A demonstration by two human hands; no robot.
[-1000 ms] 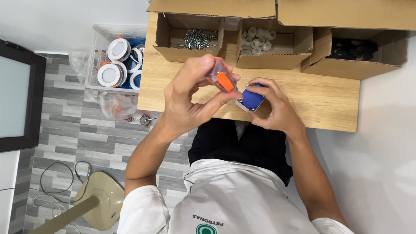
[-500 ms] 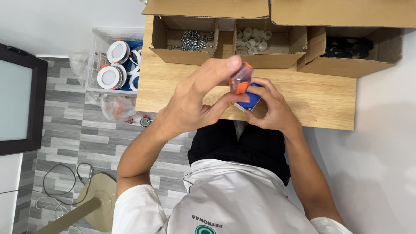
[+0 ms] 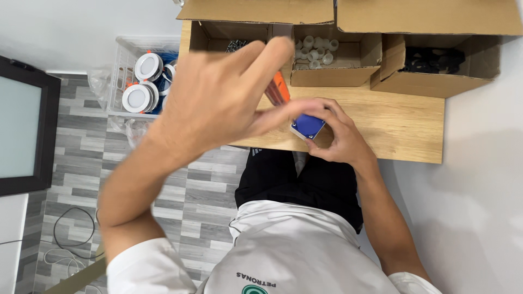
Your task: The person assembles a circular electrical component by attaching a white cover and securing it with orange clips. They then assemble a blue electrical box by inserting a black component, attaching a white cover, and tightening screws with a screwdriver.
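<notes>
My left hand is raised close to the camera, blurred, above the near left part of the counter. Its fingers are spread and its thumb reaches right toward my right hand. An orange piece shows just behind the left fingers; it looks pinched there, but the hand covers the contact, so I cannot tell for certain whether that grip is closed on it.

My right hand sits at the near edge of the counter, right of the left hand. Its grip is closed on a small blue block, fingers wrapped round the far and right sides, blue face turned up. The left thumb tip lies touching or just beside the block; blur prevents a finer call. The orange piece stands just left of and beyond the block.

Along the far edge of the counter stand three open cardboard boxes: the left box with small metal parts, the middle box with white round parts, the right box with black parts.

On the floor to the left is a clear bin with round white lamps. A dark screen stands at far left.
</notes>
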